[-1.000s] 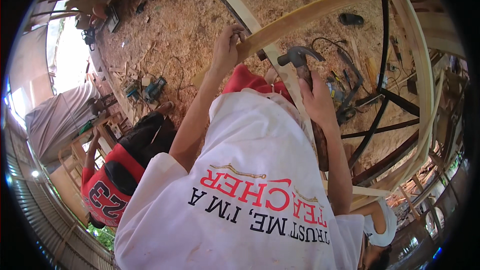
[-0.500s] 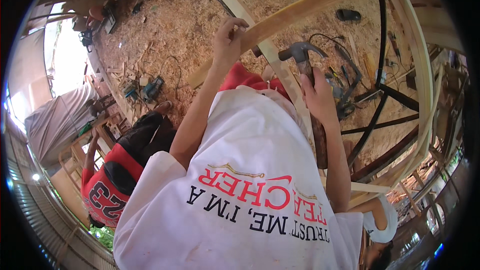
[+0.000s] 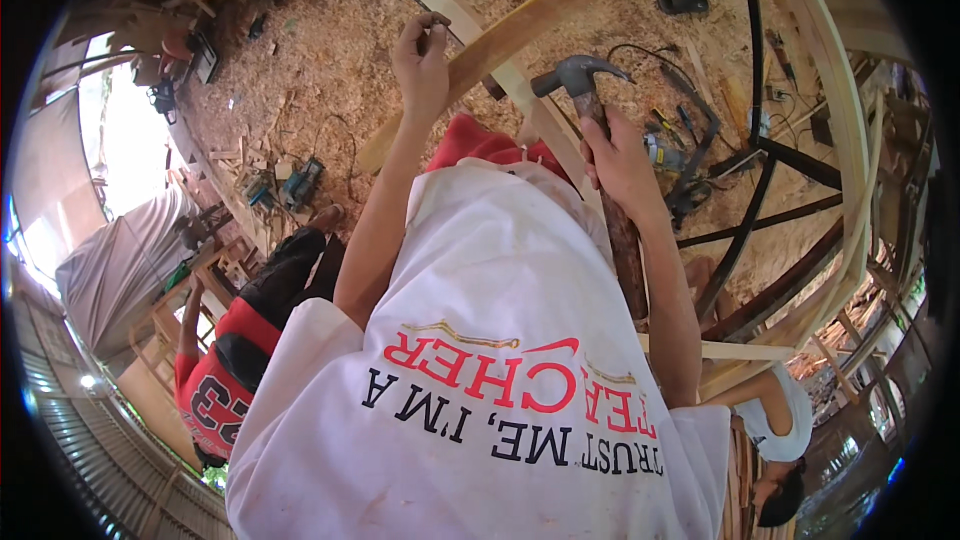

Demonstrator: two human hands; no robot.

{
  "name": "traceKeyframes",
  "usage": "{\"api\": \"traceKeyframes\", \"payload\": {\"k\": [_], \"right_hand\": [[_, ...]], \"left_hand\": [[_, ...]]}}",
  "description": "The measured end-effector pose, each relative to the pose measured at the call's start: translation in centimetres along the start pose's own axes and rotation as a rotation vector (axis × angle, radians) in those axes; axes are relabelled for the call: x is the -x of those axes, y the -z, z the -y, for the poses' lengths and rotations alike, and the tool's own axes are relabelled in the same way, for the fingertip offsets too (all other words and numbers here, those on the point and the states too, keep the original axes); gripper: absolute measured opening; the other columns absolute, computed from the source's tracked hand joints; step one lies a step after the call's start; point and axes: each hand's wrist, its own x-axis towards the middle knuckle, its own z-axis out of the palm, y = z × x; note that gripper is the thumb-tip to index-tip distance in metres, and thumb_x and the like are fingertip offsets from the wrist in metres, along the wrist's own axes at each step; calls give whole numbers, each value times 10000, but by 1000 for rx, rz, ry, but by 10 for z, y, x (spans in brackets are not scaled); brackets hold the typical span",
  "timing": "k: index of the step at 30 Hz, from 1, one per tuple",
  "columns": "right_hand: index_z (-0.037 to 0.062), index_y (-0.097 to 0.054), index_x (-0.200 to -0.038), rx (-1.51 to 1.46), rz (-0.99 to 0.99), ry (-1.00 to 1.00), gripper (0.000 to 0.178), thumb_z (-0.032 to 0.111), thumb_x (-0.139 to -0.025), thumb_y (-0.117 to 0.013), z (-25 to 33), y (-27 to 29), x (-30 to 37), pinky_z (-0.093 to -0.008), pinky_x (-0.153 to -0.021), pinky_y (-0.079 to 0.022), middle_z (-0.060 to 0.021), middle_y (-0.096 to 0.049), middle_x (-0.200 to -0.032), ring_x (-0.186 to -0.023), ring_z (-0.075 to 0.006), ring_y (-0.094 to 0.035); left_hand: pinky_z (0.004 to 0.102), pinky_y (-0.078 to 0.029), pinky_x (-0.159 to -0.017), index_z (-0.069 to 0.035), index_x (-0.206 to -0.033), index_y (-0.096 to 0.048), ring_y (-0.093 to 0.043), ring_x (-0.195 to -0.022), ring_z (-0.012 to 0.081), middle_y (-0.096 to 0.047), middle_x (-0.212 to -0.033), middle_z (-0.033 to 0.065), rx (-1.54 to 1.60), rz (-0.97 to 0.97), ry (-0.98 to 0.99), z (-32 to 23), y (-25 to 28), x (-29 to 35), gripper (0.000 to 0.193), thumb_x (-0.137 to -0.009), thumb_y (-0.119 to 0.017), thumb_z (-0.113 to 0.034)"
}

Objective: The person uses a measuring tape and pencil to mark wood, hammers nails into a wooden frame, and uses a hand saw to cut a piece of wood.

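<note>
A claw hammer (image 3: 622,250) with a dark metal head and worn wooden handle is in my right hand (image 3: 615,160), fingers wrapped round the handle below the head. Its head hovers over a pale wooden beam (image 3: 510,80). My left hand (image 3: 420,70) is raised beside a long curved wooden strip (image 3: 545,20) that crosses the beam. Its fingers are curled together in a pinch; what they hold, if anything, is too small to make out.
A curved wooden frame (image 3: 850,140) with dark metal bars (image 3: 755,50) stands to my right. Tools and cables, a black sandal (image 3: 682,2) and power tools (image 3: 300,183) lie on the shaving-covered floor. A person in red (image 3: 225,370) is at left, another in white (image 3: 785,415) at lower right.
The whole view has shifted a little left. My left hand has drawn left and slightly away from the curved strip. The hammer stays gripped in my right hand.
</note>
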Motion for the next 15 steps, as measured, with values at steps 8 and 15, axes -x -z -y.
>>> {"api": "traceKeyframes", "payload": {"k": [8, 15], "right_hand": [[30, -517, -1030, -348, 70, -80, 206, 219, -1014, -598, 23, 0, 15, -303, -466, -420, -38, -560, -688, -497, -121, -518], [40, -496, -1063, -521, 29, 29, 198, 104, -964, -656, 64, 4, 13, -245, -429, -384, -35, -588, -754, -477, -69, -478]], "left_hand": [[267, -321, -659, -141, -1028, -557, -397, -739, 101, -455, -910, -27, 1736, 390, 781, -45, 20, 14, 49, -1046, -520, -168], [322, -374, -841, -140, -949, -547, -462, -847, 135, -447, -904, -13, 1951, 402, 1003, -79, 1, 37, 62, -964, -599, -170]]}}
